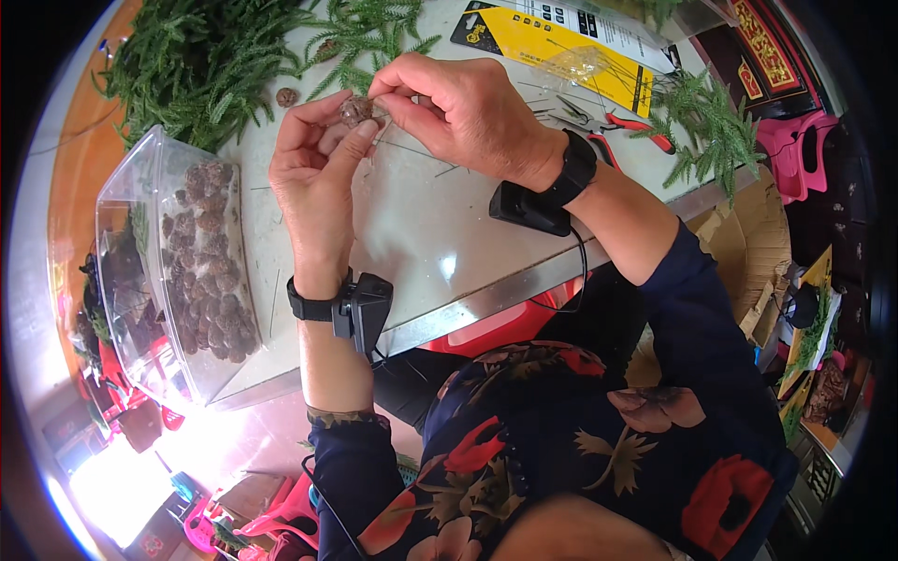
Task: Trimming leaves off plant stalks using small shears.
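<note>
A small brown pine cone (355, 111) sits between the thumb and fingers of my left hand (316, 178), above the white table (402, 215). Close against the cone's right side, my right hand (472, 112) is pinched together; whatever lies between those fingertips is too small to make out. One loose pine cone (287, 97) lies left of my hands. Thin dark wires are scattered on the tabletop around them. By my right wrist rest pliers (585, 120) with red handles, their jaws apart.
A see-through plastic box (245, 280) with many pine cones stands at the left. Green sprigs (201, 56) are heaped at the far left, with more sprigs (706, 126) at the right. A yellow-and-black card (561, 51) lies at the back. The table's metal edge (449, 313) runs nearest me.
</note>
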The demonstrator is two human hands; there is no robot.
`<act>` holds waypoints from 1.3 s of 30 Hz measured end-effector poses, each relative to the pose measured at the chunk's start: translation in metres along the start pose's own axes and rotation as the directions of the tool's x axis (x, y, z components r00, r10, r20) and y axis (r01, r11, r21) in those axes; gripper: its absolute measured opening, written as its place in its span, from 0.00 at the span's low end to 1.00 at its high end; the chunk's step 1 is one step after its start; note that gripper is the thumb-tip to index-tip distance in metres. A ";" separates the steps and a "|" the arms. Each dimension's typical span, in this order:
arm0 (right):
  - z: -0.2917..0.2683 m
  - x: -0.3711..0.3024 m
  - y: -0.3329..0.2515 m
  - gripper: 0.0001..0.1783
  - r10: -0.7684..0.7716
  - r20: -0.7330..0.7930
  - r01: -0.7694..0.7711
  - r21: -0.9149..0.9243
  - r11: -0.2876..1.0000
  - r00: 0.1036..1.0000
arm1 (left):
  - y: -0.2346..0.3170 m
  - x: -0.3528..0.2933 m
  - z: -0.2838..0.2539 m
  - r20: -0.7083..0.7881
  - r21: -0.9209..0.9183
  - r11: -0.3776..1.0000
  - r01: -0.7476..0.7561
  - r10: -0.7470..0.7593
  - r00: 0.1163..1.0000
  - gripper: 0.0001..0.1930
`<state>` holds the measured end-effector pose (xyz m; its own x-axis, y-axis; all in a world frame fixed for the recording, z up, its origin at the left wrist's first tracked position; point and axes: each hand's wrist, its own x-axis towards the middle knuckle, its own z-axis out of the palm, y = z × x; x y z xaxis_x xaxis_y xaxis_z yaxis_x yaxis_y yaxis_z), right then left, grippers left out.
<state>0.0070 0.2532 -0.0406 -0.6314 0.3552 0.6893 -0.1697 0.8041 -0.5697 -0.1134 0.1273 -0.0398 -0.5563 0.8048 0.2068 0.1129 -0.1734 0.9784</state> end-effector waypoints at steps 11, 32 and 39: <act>0.002 0.000 0.002 0.06 0.013 -0.004 -0.013 0.004 1.000 1.000 | 0.007 0.001 0.000 0.023 -0.219 0.966 0.135 -0.133 0.991 0.12; 0.001 0.000 -0.001 0.05 0.021 -0.022 -0.020 0.044 0.999 1.000 | 0.004 0.001 0.002 -0.038 -0.378 0.923 0.078 -0.099 0.994 0.15; 0.002 0.000 0.002 0.05 0.002 -0.036 0.000 0.055 0.999 0.999 | 0.002 0.001 0.003 -0.013 -0.362 0.926 0.109 -0.122 0.992 0.16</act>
<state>0.0053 0.2542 -0.0429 -0.6040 0.3737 0.7040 -0.2108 0.7769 -0.5933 -0.1108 0.1296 -0.0377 -0.5764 0.8126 0.0859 -0.2543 -0.2783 0.9262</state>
